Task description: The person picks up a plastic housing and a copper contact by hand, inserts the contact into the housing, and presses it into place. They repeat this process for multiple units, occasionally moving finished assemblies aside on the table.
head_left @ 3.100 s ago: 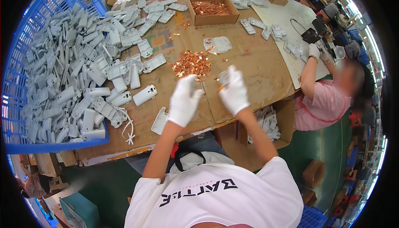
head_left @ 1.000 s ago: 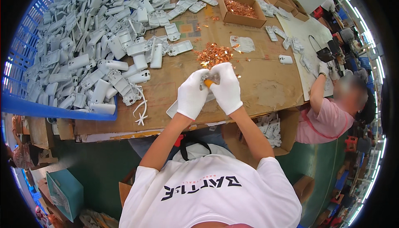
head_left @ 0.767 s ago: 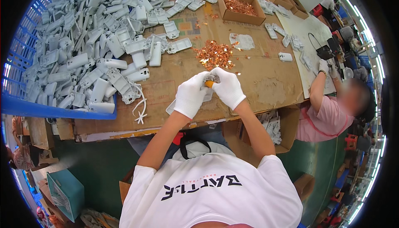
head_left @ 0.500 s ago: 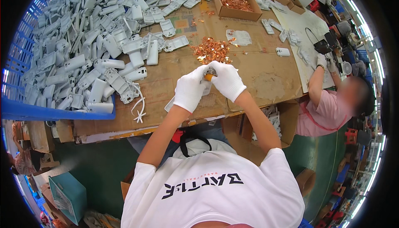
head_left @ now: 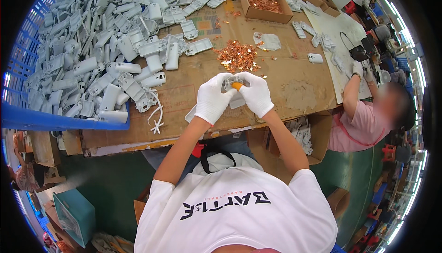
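Observation:
My left hand (head_left: 212,98), in a white glove, and my right hand (head_left: 256,94), gloved too, meet near the front of the cardboard-covered table. Between their fingertips they grip a small pale grey plastic part (head_left: 227,84), mostly hidden. At the right thumb shows an orange tip (head_left: 236,86), perhaps a finger cover. Just beyond my fingers lies a loose heap of small shiny copper pieces (head_left: 238,55). Under and beside my hands, pale grey plastic shells (head_left: 190,114) rest on the table, partly covered.
A blue crate (head_left: 60,123) heaped with grey plastic housings (head_left: 110,97) fills the left; more spill onto the table (head_left: 294,91). White cable ties (head_left: 157,114) lie beside it. A cardboard box of copper pieces (head_left: 264,3) stands at the back. A co-worker (head_left: 361,124) sits at the right.
Both hands stay together on the grey part, shifted only slightly. Between the fingertips a little more of the part shows. The whole view has moved a touch.

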Available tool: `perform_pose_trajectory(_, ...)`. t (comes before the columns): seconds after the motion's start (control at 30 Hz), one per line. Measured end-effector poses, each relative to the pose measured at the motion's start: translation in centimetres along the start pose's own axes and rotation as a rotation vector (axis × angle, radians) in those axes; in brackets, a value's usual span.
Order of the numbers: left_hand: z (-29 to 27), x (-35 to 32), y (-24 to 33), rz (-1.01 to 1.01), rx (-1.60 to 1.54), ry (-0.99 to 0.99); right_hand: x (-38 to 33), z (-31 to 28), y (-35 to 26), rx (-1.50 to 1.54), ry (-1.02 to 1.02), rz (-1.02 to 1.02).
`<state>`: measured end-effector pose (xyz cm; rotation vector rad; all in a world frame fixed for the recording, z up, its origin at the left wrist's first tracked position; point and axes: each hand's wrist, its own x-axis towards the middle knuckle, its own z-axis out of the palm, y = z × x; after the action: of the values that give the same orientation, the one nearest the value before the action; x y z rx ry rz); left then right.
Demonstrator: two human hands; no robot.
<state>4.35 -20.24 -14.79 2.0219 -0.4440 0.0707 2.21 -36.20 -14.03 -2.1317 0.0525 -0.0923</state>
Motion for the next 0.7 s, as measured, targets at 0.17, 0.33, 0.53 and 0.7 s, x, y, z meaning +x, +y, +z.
perform_pose_trajectory(0.17,0.8,-0.3,0.2,-0.042,-0.033,-0.021,-0.9,0.1,-0.2,-0.171,0.038,-0.063)
perform_pose_trajectory(0.33,0.7,-0.5,0.1,-0.03,-0.018,0.001,-1.6,0.3,-0.2,-0.115,0.049,-0.088)
perform_pose_trajectory(0.53,1.2,1.7,-0.4,-0.056,-0.1,-0.115,-3.0,-1.0,0.5,-0.073,0.009,-0.12)
perform_pose_trajectory(0.7,3.8,1.7,-1.0,-0.031,-0.148,-0.076,-4.5,-0.1,0.8,-0.259,0.069,-0.118)
